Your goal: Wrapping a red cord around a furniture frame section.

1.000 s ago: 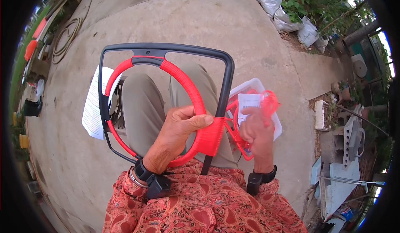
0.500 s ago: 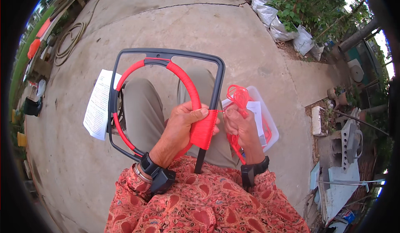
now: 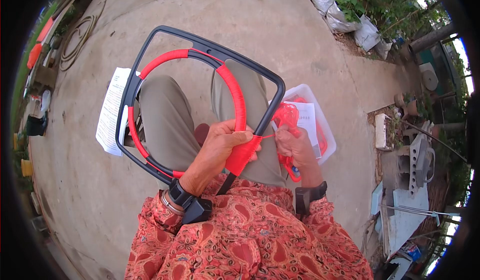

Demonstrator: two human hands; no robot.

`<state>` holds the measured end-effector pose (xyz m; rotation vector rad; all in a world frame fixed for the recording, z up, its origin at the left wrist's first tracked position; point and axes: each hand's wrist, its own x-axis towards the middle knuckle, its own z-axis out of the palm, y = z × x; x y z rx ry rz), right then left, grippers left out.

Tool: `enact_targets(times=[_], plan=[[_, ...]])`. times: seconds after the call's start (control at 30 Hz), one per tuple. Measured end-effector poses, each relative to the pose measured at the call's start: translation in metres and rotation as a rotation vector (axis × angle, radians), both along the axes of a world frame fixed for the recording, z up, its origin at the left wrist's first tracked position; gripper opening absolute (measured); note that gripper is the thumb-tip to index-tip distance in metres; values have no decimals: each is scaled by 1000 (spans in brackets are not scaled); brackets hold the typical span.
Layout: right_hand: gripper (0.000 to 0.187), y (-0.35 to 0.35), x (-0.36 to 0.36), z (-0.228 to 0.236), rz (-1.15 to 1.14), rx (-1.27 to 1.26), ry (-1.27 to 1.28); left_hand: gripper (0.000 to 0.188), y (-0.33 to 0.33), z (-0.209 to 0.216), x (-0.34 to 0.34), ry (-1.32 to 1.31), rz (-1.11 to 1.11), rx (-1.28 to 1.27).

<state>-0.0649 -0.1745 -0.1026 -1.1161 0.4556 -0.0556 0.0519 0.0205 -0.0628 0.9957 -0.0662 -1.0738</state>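
Observation:
A black frame (image 3: 272,75), squarish with an inner ring, leans tilted over my lap. Red cord (image 3: 233,92) is wound tightly round parts of the ring, and a wide red wrapped band (image 3: 243,156) joins ring and outer bar at the right. My left hand (image 3: 227,142) is closed round the frame at this band, thumb on top. To its right, my right hand (image 3: 295,145) is closed on a bundle of red cord (image 3: 286,115). A short taut strand runs from the band to that hand. My right fingertips are partly hidden by the bundle.
A white plastic tub (image 3: 330,130) with red cord and a paper sheet (image 3: 307,120) stands right of my knees. A printed sheet (image 3: 112,115) lies left. Silvery sacks (image 3: 342,20) and concrete blocks (image 3: 415,170) line the right; a coiled hose (image 3: 80,42) lies far left.
The frame has tilted clockwise, its upper right corner swinging right and down. My right hand has moved slightly right and down with the cord bundle; the left keeps its hold.

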Motion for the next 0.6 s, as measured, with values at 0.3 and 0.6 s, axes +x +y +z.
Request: enact_targets(times=[0.3, 0.6], plan=[[27, -21, -8, 2, -134, -161, 238, 13, 2, 11, 2, 27, -45, 46], [19, -14, 21, 31, -152, -663, 71, 16, 12, 11, -1, -10, -76, -38]])
